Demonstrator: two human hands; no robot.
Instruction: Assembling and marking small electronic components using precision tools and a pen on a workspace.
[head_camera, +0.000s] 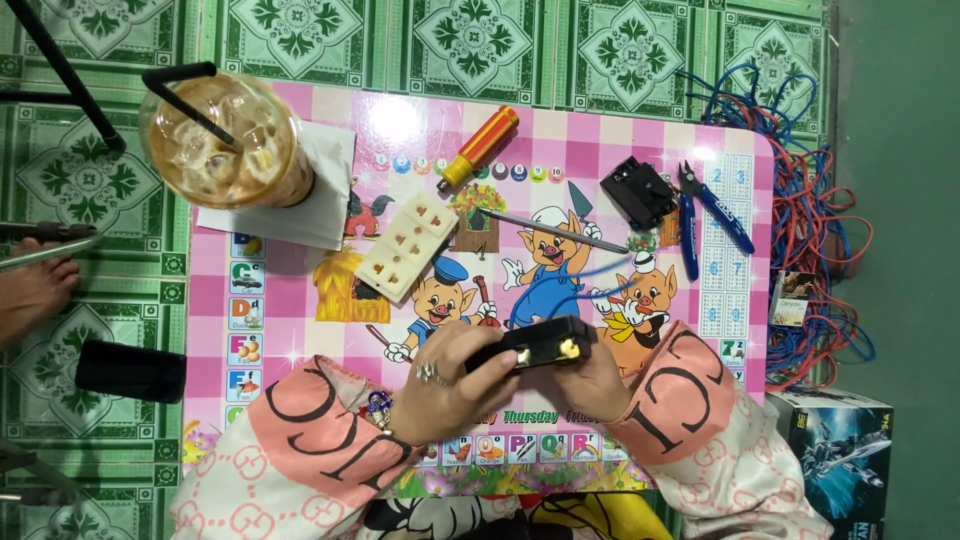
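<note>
Near the front edge of the tabletop (300, 110) we list first our left hand (440, 385) and right hand (592, 378), both curled closed around a small black socket block (540, 343) with brass contacts showing; blue and red wires run from it toward the far right. We judge the block light, stiff and hard-shelled, best gripped by its long sides, with fingers kept off the brass parts and the thin wires, which look easy to pull loose. Toward the middle lies a cream socket cover (407, 247), tilted. Further back, a screwdriver (479, 148) with a yellow and red handle, a black plastic part (638, 191) and blue cutters (712, 210) near the far right corner. At the far left corner stands an iced coffee cup (226, 140) on a white napkin (320, 205). Beyond the right edge, a tangle of wire (810, 190) lies on the floor.
</note>
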